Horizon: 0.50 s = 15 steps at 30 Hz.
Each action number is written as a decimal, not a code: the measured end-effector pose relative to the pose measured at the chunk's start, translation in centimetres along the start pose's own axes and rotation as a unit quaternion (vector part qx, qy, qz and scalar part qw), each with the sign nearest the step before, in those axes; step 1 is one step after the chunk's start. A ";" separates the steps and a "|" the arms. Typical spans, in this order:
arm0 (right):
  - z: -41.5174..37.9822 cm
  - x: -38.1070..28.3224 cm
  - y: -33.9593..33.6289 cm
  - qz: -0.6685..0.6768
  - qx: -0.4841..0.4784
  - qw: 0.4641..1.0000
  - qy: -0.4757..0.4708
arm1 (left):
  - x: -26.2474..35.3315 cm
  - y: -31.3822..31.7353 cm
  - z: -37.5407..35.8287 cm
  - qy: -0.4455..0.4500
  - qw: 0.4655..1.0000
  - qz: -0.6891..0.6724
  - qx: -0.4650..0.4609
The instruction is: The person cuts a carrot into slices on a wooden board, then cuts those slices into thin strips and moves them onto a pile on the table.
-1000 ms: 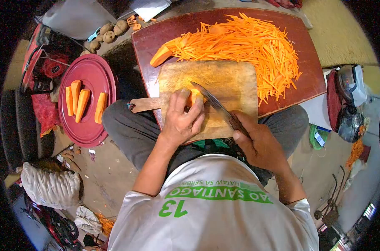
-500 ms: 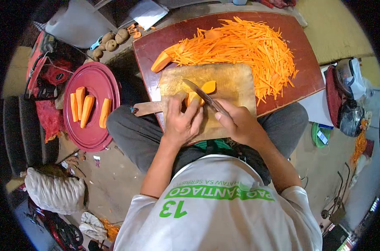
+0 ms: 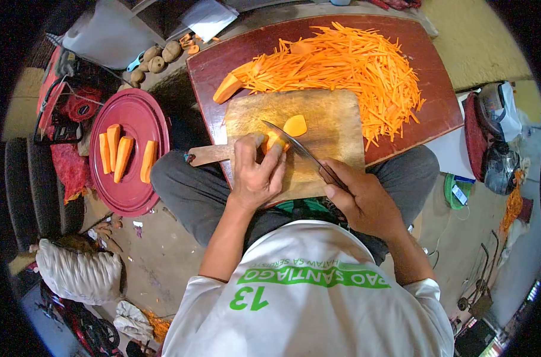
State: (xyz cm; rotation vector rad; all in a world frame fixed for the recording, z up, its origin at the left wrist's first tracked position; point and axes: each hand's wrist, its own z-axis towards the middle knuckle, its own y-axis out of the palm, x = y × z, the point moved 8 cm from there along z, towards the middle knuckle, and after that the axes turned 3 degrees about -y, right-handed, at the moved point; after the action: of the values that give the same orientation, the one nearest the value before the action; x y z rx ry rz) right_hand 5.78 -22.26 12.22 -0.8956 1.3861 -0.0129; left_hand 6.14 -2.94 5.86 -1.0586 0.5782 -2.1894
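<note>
Red tray [image 3: 138,116]: left of frame; peeled carrots [image 3: 123,159] presumably within reach.
Left hand [image 3: 255,169]: centre; curled tightly over carrot piece [image 3: 271,144] on board [image 3: 333,116], apparently steadying it.
Right hand [image 3: 363,199]: right of centre; closed round knife [image 3: 303,150] angled over piece.
Shredded carrot [image 3: 368,71]: upper right, likely away from blade.

- The cutting board [image 3: 336,119] is of wood, matt, worn.
- The knife [image 3: 300,147] has a blade of metal.
- The tabletop [image 3: 220,62] looks smooth, slightly glossy.
- The round tray [image 3: 138,114] seems of smooth plastic.
- The shirt [image 3: 330,321] is of matt cloth.
</note>
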 end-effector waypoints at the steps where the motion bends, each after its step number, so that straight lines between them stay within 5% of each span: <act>1: -0.1 0.3 0.1 0.002 -0.001 1.000 0.004 | 0.1 0.0 0.0 0.006 1.000 -0.001 0.004; 15: 2.2 1.0 0.9 -0.079 -0.002 0.995 -0.059 | 0.5 -0.4 0.4 0.022 0.999 -0.031 0.021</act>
State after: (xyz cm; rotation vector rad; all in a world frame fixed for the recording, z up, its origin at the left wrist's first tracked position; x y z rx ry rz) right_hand 7.46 -20.98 10.70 -0.9929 1.2037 -0.0773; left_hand 6.10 -2.99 6.63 -1.0209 0.5217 -2.2746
